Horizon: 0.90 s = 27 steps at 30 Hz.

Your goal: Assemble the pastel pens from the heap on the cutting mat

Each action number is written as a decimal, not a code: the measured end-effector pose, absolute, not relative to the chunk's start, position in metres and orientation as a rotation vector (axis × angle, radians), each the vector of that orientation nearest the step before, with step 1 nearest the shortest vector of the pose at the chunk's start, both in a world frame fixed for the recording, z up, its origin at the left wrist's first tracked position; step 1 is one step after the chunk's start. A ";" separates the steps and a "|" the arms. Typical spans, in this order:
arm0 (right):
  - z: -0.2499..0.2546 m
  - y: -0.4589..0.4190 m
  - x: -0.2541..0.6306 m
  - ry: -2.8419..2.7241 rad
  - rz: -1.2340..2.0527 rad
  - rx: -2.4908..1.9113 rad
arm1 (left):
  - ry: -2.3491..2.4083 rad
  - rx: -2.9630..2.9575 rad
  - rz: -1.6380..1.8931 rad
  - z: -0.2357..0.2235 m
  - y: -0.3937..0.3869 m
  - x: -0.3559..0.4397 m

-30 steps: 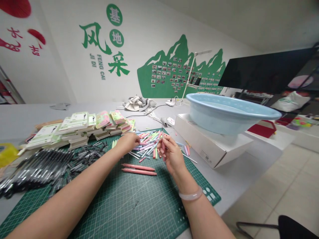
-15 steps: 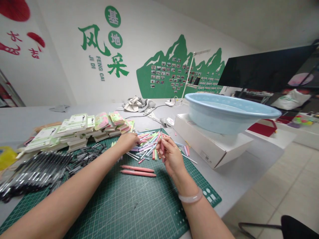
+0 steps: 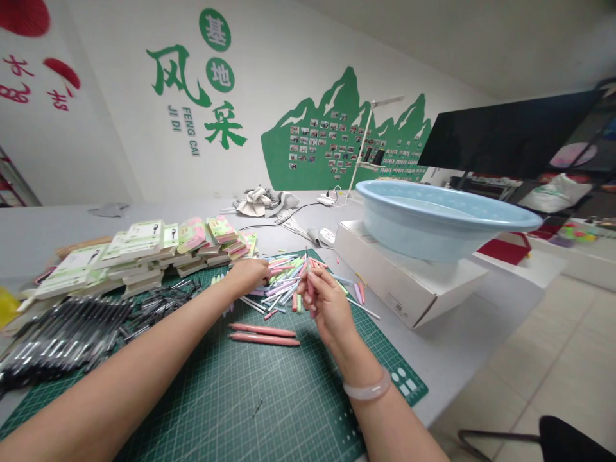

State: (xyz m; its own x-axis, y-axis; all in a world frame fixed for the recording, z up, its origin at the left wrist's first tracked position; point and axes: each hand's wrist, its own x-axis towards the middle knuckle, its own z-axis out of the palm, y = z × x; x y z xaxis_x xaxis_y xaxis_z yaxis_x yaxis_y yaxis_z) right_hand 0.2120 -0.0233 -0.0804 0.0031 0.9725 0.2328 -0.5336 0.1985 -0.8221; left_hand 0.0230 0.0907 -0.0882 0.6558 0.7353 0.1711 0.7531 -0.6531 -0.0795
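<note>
My right hand [image 3: 328,301] is closed round a pink pen [image 3: 310,290], held upright with a thin dark tip pointing up. At the left edge of a heap of pastel pen parts [image 3: 283,285] rests my left hand [image 3: 248,277], its fingers curled down among the pieces. Whatever those fingers pinch is hidden. Two pink pens [image 3: 264,335] lie side by side on the green cutting mat [image 3: 212,398], in front of the heap. Nearer to me on the mat is a small thin dark piece [image 3: 257,408].
Left of my left arm lie rows of black-and-clear pens [image 3: 72,330] and a stack of small boxes [image 3: 139,247]. A light blue basin [image 3: 433,224] stands on a white box [image 3: 409,282] at right. Cloths [image 3: 264,202] and a cable lie at the back.
The view has shifted slightly. Both hands stay in nearly the same places, the left at the heap and the right with the pink pen.
</note>
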 end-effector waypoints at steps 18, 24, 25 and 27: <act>-0.083 -0.023 0.210 -0.960 1.302 -0.620 | -1.341 -2.605 -0.069 -0.090 0.091 0.039; -0.085 -0.022 0.210 -0.971 1.300 -0.625 | -1.376 -2.610 -0.086 -0.093 0.090 0.045; -0.086 -0.022 0.210 -0.972 1.299 -0.628 | -1.383 -2.617 -0.102 -0.092 0.089 0.044; -0.087 -0.021 0.210 -0.973 1.300 -0.636 | -1.409 -2.626 -0.152 -0.087 0.088 0.040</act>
State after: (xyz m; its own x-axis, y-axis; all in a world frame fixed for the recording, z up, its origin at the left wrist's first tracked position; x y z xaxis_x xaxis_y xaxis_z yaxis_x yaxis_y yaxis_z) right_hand 0.2099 -0.0211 -0.0868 -0.0168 0.9729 0.2308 -0.4958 0.1923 -0.8469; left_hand 0.0405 0.0880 -0.0872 0.5520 0.8177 0.1633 0.8337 -0.5448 -0.0902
